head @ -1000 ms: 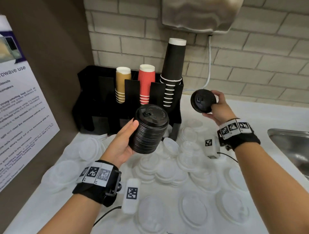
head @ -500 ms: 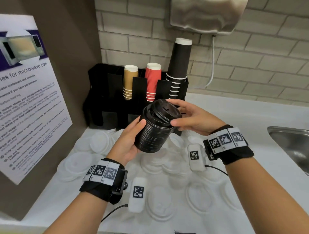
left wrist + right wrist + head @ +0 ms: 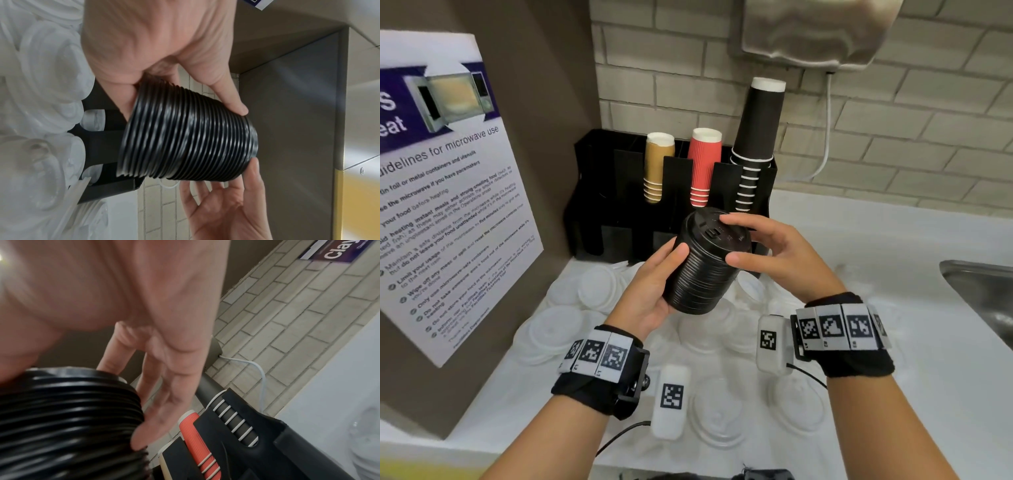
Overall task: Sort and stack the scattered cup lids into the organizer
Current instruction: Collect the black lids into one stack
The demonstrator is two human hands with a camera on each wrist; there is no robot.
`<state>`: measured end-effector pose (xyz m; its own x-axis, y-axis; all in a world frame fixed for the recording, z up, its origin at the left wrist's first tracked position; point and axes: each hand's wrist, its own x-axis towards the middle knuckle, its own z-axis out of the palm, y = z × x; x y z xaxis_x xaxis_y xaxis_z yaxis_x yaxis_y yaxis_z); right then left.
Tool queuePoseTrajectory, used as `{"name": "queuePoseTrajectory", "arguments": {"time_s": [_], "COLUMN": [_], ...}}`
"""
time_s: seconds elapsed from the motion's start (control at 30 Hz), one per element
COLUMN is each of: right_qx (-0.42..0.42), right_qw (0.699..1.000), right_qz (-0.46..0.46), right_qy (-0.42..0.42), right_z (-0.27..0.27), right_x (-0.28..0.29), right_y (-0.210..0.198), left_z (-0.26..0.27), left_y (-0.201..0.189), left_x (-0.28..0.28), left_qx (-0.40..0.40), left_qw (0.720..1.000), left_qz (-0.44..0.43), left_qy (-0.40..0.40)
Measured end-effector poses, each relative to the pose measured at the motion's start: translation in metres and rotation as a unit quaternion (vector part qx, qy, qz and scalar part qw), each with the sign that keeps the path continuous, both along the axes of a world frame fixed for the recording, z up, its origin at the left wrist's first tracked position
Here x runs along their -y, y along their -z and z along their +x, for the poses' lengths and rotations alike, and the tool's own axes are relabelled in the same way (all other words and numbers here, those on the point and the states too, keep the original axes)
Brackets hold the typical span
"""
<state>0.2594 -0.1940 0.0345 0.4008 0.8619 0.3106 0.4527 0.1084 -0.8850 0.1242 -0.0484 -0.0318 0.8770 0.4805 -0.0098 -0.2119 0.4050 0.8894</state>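
A tall stack of black cup lids is tilted in the air in front of the black organizer. My left hand grips the stack from the left and below, fingers curled round its lower part. My right hand lies on the stack's top lid with fairly straight fingers, thumb against the side just under the rim. Several translucent white lids lie scattered on the white counter below both hands.
The organizer holds gold cups, red cups and tall black cups. A microwave poster leans on the left wall. A steel sink is at the right. A dispenser hangs on the brick wall.
My right hand brought a single black lid from the right and set it on top of the stack in my left hand; its fingers now rest over that lid.
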Motion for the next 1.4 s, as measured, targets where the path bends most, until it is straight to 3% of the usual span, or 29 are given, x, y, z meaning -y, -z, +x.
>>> {"name": "queuePoseTrajectory", "arguments": {"time_s": [0.37, 0.47, 0.63, 0.77, 0.87, 1.07, 1.27, 1.33, 1.4], "right_qx": [0.037, -0.059, -0.222, -0.245, -0.233, -0.163, -0.018, 0.096, 0.259], "right_qw": [0.999, 0.998, 0.971, 0.965, 0.963, 0.960, 0.945, 0.924, 0.875], "right_qz": [0.004, 0.016, -0.079, -0.075, -0.106, -0.140, -0.225, -0.289, -0.337], "right_qy": [0.022, 0.009, -0.031, -0.049, -0.086, -0.178, -0.238, -0.230, -0.233], "right_z": [-0.029, -0.036, -0.050, -0.045, -0.047, -0.059, -0.048, -0.044, -0.048], "right_x": [-0.007, -0.021, -0.040, -0.054, -0.066, -0.096, -0.115, -0.117, -0.122], "right_y": [0.009, 0.012, 0.021, 0.025, 0.026, 0.020, 0.010, 0.011, 0.017], "left_z": [-0.006, -0.010, -0.024, -0.044, -0.057, -0.079, -0.100, -0.106, -0.109], "left_y": [0.002, -0.004, -0.007, -0.013, -0.021, -0.031, -0.043, -0.049, -0.056], "left_x": [-0.003, -0.007, -0.011, -0.022, -0.032, -0.042, -0.054, -0.058, -0.061], "left_qx": [0.028, 0.028, 0.020, -0.080, -0.126, -0.075, -0.069, -0.054, -0.040], "left_qw": [0.998, 0.998, 0.999, 0.996, 0.990, 0.986, 0.987, 0.983, 0.976], "left_qz": [-0.046, -0.055, -0.038, -0.014, -0.045, -0.140, -0.099, -0.115, -0.139], "left_qy": [0.036, 0.019, -0.021, -0.035, -0.035, -0.060, -0.110, -0.132, -0.163]}}
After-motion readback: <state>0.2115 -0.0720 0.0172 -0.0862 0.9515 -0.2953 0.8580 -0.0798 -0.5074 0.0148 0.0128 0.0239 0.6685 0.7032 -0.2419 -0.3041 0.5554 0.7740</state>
